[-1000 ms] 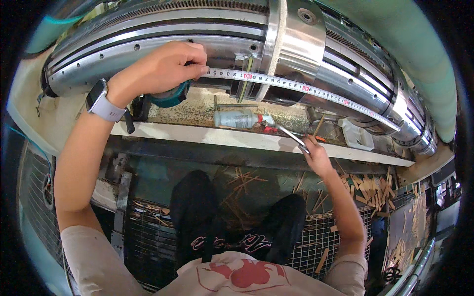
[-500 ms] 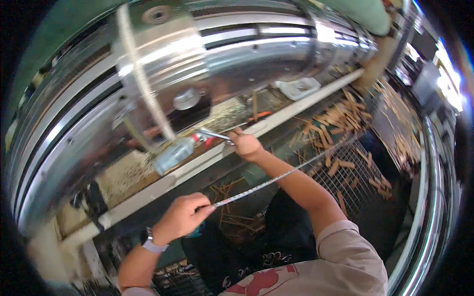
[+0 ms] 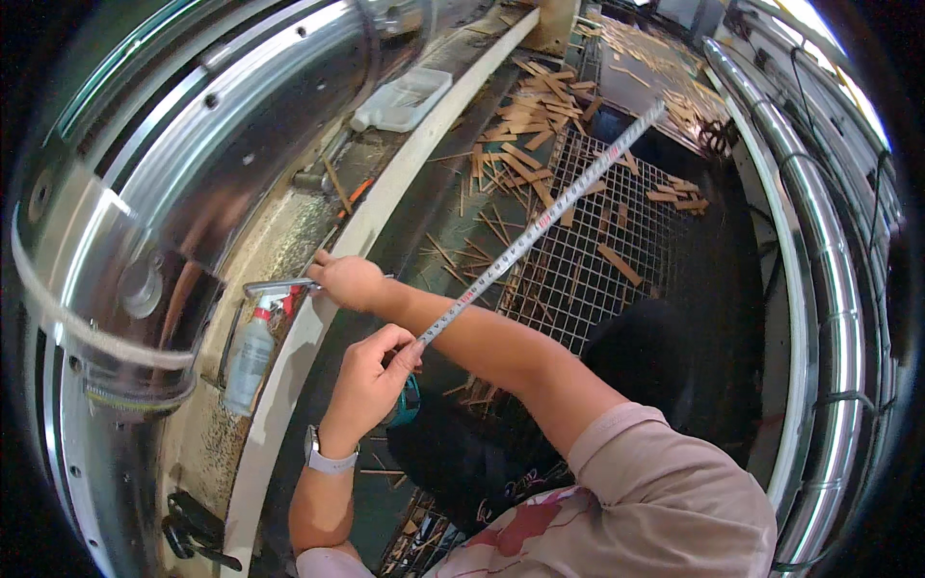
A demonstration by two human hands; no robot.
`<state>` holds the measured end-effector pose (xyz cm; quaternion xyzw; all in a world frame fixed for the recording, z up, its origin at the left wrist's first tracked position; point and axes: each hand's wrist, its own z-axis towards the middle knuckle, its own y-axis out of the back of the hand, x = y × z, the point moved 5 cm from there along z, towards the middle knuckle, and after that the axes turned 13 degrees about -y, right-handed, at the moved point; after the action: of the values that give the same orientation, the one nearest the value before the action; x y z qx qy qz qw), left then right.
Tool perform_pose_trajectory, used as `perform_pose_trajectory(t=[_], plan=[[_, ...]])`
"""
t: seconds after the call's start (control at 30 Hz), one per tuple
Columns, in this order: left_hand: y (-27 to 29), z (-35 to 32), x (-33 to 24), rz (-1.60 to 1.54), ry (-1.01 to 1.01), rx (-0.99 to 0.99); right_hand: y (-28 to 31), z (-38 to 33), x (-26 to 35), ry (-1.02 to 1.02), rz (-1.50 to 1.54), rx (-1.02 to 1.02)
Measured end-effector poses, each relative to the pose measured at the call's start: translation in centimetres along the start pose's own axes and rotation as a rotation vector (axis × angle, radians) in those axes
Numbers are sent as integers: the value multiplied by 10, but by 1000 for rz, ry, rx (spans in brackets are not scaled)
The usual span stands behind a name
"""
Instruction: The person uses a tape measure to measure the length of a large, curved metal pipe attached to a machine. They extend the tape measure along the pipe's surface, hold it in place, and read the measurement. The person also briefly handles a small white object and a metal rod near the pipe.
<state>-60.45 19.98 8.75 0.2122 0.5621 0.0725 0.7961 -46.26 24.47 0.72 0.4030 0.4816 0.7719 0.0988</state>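
My left hand, with a watch on its wrist, is closed around a tape measure with a teal case, partly hidden by my fingers. Its blade runs out toward the far right, passing over my right forearm, and its far end hangs free. My right hand reaches across to the left and grips the end of a bent metal hex key. The key's short bent end sticks out over a ledge, just above a clear spray bottle with a red and white head.
A large shiny machine roller fills the left, behind a pale rail. On the ledge lie a white plastic container and an orange-ended tool. Thin wood strips litter the floor and metal grid. Steel pipes line the right.
The view has swung right, showing more floor and grid. The tape's blade now points farther away, its far end in sight. My hands have come closer together, both still holding their tools.
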Motion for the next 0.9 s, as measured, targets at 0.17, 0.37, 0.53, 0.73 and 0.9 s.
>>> perform_pose_trajectory(t=[0.17,0.37,0.53,0.73,0.9], plan=[[-10,31,-5,-35,24,20,-3,1,-2,43,-37,-73],[-20,79,15,-83,105,-14,3,4,-10,67,48,-15],[-33,152,17,165,181,-132,2,23,-39,177,170,109],[-42,279,13,783,-91,-234,34,67,-129,446,345,126],[-39,373,-3,976,115,-453,160,113,-245,673,249,23]])
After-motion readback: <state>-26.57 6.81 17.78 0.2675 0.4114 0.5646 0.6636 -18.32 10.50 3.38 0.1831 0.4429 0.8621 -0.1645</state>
